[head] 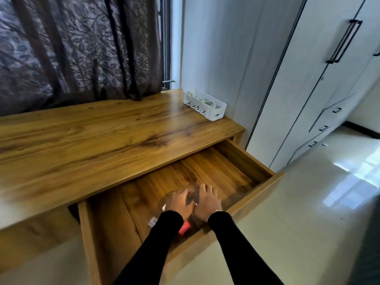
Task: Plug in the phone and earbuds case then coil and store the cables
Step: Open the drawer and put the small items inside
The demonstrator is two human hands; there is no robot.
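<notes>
— Cables (pixel 202 103)? Light and floppy, I reckon; they're in the white basket (pixel 213 113), well beyond both hands.
— Left hand (pixel 181 201) and right hand (pixel 207 199) sit together over something dark; their hold is too blurred to tell.

Long black sleeves (pixel 236 247) on both arms; gold bracelet (pixel 213 213) on right wrist.

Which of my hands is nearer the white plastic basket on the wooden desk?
Right. The right hand lies in the open drawer, on the side toward the white plastic basket; the left hand is beside it, slightly farther away.
</notes>
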